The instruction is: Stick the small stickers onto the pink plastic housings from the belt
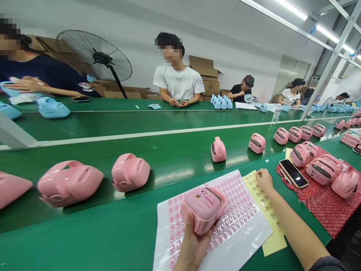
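My left hand (193, 241) grips a pink plastic toy case (203, 208) from below and holds it just above a white sheet of pink stickers (242, 226). My right hand (263, 179) rests with fingers curled on a yellow sheet of small labels (261, 197) beside the white sheet. What its fingertips pinch, if anything, is too small to make out.
Pink cases (129, 172) ride the green conveyor belt (98, 150). More pink cases (324, 169) and a phone (293, 173) lie on red bubble wrap (329, 210) at right. Across the belt, people sit with blue cases (221, 102). A fan (94, 56) stands behind.
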Demonstrator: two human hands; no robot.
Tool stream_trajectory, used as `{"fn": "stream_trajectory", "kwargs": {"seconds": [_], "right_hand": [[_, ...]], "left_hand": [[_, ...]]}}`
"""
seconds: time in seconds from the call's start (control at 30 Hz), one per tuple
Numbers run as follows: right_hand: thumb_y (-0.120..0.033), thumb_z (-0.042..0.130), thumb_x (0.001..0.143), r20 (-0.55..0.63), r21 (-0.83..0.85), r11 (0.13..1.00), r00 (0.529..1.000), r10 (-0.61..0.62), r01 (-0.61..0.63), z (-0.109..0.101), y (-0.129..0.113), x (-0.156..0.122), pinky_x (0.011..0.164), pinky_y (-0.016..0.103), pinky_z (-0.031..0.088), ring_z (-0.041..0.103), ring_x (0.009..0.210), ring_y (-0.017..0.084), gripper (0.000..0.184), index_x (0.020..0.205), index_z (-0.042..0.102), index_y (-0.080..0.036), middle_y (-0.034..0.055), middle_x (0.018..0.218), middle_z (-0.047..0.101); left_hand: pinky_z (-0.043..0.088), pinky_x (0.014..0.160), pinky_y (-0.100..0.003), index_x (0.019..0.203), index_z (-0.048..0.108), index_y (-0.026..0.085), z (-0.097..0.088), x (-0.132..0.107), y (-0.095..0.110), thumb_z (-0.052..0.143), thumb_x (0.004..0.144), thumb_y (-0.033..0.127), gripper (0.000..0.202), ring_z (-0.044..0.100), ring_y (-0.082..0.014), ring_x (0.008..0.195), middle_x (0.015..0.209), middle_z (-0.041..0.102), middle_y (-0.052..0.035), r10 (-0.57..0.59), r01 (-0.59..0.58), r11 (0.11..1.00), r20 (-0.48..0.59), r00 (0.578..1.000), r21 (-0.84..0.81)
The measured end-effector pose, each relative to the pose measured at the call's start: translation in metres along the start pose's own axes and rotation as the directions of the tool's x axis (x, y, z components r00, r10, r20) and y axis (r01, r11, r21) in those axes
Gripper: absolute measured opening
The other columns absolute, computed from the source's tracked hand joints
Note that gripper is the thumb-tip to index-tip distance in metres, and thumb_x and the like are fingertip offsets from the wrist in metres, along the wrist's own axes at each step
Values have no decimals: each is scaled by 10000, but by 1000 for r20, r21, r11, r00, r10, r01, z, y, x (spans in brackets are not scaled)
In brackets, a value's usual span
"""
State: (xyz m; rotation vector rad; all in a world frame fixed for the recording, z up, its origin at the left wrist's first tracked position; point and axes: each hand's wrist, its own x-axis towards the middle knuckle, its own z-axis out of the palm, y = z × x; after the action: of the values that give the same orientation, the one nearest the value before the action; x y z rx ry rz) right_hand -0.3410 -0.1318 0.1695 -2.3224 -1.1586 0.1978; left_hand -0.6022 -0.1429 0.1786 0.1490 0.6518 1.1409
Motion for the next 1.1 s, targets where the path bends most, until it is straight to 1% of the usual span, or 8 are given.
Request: {"fn": "stream_trajectory", "kwargs": {"seconds": [0.33, 0.57, 0.7, 0.77, 0.83, 0.93, 1.03, 1.1], "right_hand": [[-249, 434, 790, -49, 62, 995, 996, 77, -74, -3, 0, 9, 525, 233, 376, 550, 649, 141, 191, 719, 598, -181, 60, 851, 552], [-152, 492, 765, -53, 62, 996, 996, 65, -62, 3, -10, 9, 508, 229, 311, 468, 559, 102, 145, 635, 549, -183, 36, 837, 497], [-180, 481, 759, -61, 144, 988, 996, 65, -56, 2, -11, 3, 539, 234, 329, 484, 606, 116, 120, 651, 533, -187, 36, 854, 483], [-214, 467, 745, -57, 207, 976, 995, 77, -64, 1, -11, 0, 562, 241, 348, 494, 633, 131, 123, 636, 520, -193, 34, 844, 482], [-232, 456, 715, -41, 284, 956, 995, 88, -72, -1, -10, -1, 578, 246, 365, 496, 643, 137, 122, 608, 503, -197, 31, 830, 484], [-248, 438, 668, 15, 417, 904, 996, 92, -90, -7, -8, 0, 557, 244, 374, 474, 599, 131, 121, 558, 458, -202, 11, 729, 475], [-297, 424, 645, 84, 547, 829, 993, 80, -114, -20, -11, 3, 495, 240, 350, 392, 489, 110, 135, 541, 405, -213, -34, 567, 391], [-349, 437, 631, 119, 619, 777, 991, 55, -117, -30, -21, 1, 469, 239, 322, 333, 453, 97, 159, 550, 403, -216, -58, 517, 335]], "left_hand": [[484, 828, -496, 1308, 406, 285, 4, -5, 3, 446, 870, 263, 441, 675, -247, 818, 1081, 669, -125, -29, 29, 1000, -25, 999, 4], [497, 782, -507, 1264, 469, 285, 8, -5, 5, 457, 860, 305, 405, 670, -252, 805, 1027, 687, -108, -19, 19, 1000, -20, 1000, 17], [496, 737, -539, 1270, 465, 258, 11, -8, 8, 438, 841, 399, 452, 671, -283, 774, 942, 707, -110, -10, 11, 998, -33, 999, 54], [497, 735, -534, 1275, 459, 223, 11, -10, 10, 446, 829, 385, 475, 669, -296, 793, 887, 714, -112, -41, 43, 996, -25, 999, 76], [503, 750, -500, 1271, 460, 210, 10, -11, 12, 491, 808, 334, 480, 661, -293, 836, 880, 716, -101, -61, 61, 992, -4, 998, 108], [524, 737, -387, 1240, 488, 231, 11, -12, 16, 606, 738, 284, 518, 652, -266, 868, 882, 718, -63, -39, 37, 987, 4, 999, 154], [530, 648, -278, 1178, 537, 233, 12, -11, 20, 738, 601, 333, 619, 638, -254, 879, 884, 713, -48, 29, -29, 983, 6, 1000, 183], [526, 605, -251, 1136, 560, 225, 11, -10, 24, 796, 491, 389, 706, 627, -258, 886, 899, 700, -51, 102, -110, 965, 45, 994, 240]]}}
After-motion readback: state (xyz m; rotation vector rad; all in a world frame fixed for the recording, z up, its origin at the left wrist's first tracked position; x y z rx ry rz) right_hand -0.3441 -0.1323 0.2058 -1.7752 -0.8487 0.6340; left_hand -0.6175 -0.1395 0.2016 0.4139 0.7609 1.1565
